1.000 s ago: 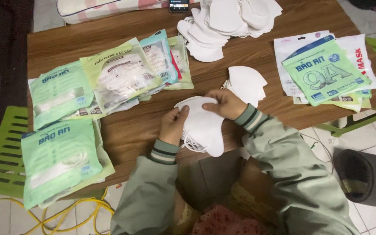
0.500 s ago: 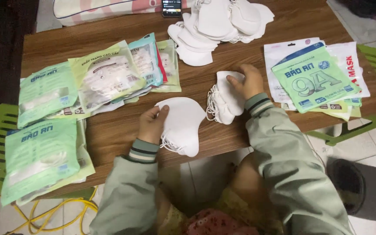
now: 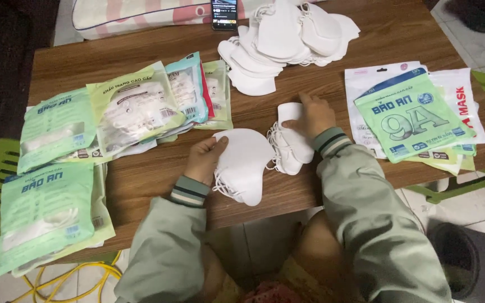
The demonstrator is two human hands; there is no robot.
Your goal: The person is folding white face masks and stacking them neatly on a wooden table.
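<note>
Head view: left hand pinches folded white fabric face mask at near table edge; right hand presses flat on small white mask stack (just right). Stacking step; next needs aligning edges.

Left hand gripped white mask at near table edge; right hand pressed on small mask stack beside it. Mask pile lay far.
</note>
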